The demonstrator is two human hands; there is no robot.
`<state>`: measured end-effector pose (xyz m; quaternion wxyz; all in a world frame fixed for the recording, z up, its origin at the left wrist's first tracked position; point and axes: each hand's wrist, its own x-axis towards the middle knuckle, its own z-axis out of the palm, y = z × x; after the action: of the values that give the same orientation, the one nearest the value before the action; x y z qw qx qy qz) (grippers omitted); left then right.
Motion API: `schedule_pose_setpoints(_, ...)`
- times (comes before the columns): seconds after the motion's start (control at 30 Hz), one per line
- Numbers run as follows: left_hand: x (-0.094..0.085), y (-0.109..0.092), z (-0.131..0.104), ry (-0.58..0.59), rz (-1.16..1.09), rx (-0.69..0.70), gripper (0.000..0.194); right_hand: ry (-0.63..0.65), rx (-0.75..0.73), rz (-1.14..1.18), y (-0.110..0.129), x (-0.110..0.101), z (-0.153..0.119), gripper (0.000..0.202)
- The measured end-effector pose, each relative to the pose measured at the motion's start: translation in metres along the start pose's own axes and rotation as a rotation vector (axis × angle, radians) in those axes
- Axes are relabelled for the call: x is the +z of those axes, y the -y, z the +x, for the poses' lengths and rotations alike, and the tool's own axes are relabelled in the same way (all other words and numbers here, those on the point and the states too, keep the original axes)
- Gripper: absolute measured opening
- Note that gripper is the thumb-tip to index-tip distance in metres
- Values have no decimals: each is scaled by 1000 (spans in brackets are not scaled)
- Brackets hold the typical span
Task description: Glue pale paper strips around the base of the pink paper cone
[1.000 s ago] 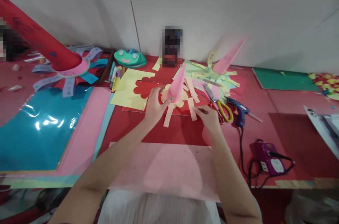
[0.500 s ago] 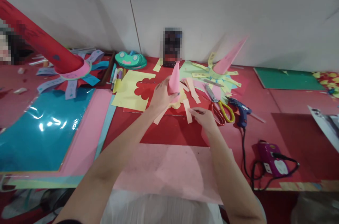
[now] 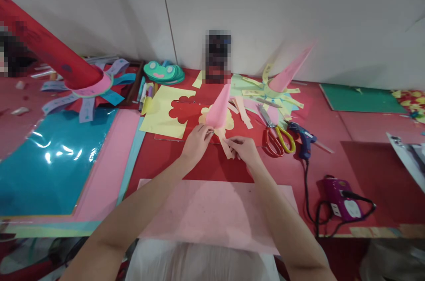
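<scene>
A pink paper cone (image 3: pixel 218 108) stands, tip leaning right, on a pale yellow flower-shaped paper (image 3: pixel 229 122). My left hand (image 3: pixel 196 144) is closed at the cone's lower left edge. Its fingertips are pressed together by the flower paper, and what they pinch is too small to make out. Between the thumb and fingers of my right hand (image 3: pixel 245 150) is a pale peach paper strip (image 3: pixel 225 146), just below the cone's base. More peach strips (image 3: pixel 244 113) lie to the right of the flower. A red scalloped paper (image 3: pixel 181 110) lies to the left.
Open scissors (image 3: pixel 274 129), a blue glue gun (image 3: pixel 303 139) and its cord to a purple power strip (image 3: pixel 341 199) are on the right. Behind stands another pink cone (image 3: pixel 288 72) with yellow strips. A red paper tube (image 3: pixel 71 66) leans in from the left. A phone (image 3: pixel 217 57) stands against the wall.
My left hand has moved from the cone's side down to its base, and the cone now rests on the flower paper. My right hand has brought the strip leftward to the cone's base.
</scene>
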<state>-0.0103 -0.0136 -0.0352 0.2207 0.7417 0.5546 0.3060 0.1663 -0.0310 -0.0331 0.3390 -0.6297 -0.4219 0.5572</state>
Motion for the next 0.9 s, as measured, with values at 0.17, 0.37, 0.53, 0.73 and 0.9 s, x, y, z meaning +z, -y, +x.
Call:
schedule_pose_setpoints(0.17,6,6,2,14,-25,6,10,9,61,34,0,3,3,31)
schedule_pose_setpoints(0.37,4,5,-1,16,90,63,15,6,99,35,1,4,6,29)
schedule_pose_setpoints(0.53,4,6,-2,27,87,83,19,28,98,25,0,3,7,30)
schedule_pose_setpoints(0.73,4,6,-2,17,64,41,23,22,133,3,9,3,7,33)
schedule_pose_setpoints(0.9,5,6,-3,32,97,72,24,25,148,-2,14,3,8,33)
